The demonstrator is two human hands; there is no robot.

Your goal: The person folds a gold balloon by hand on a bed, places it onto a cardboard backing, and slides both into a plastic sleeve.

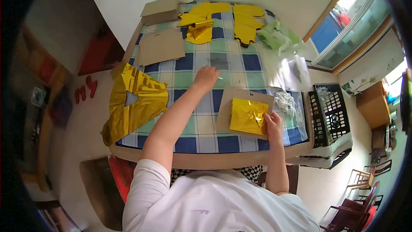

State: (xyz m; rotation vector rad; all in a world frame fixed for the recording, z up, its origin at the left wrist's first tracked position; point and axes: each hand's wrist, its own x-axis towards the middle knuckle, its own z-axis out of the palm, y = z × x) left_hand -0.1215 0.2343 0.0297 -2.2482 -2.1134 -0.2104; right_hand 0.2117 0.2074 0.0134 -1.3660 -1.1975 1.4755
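Observation:
My right hand (pixel 274 125) grips the right edge of a folded gold foil balloon (pixel 246 117), thumb on top. The foil lies on a brown cardboard sheet (pixel 224 114) that sticks out around it. My left hand (pixel 207 78) is over the middle of the table with its fingers curled together. A thin white strip (pixel 220 77) shows beside those fingers, but I cannot tell whether they pinch it. Just beyond them is a flat grey patch of thin dark lines (pixel 219 61). Left of my forearm, a large unfolded gold foil balloon (pixel 143 94) hangs over the table edge.
More flat gold foil balloons (pixel 246 21) lie at the back. Cardboard sheets (pixel 161 48) and a cardboard stack (pixel 159 11) are at the back left. On the right are a green plastic bag (pixel 281 38), clear plastic (pixel 296 72), a white tangle (pixel 285 102) and a black crate (pixel 332 111).

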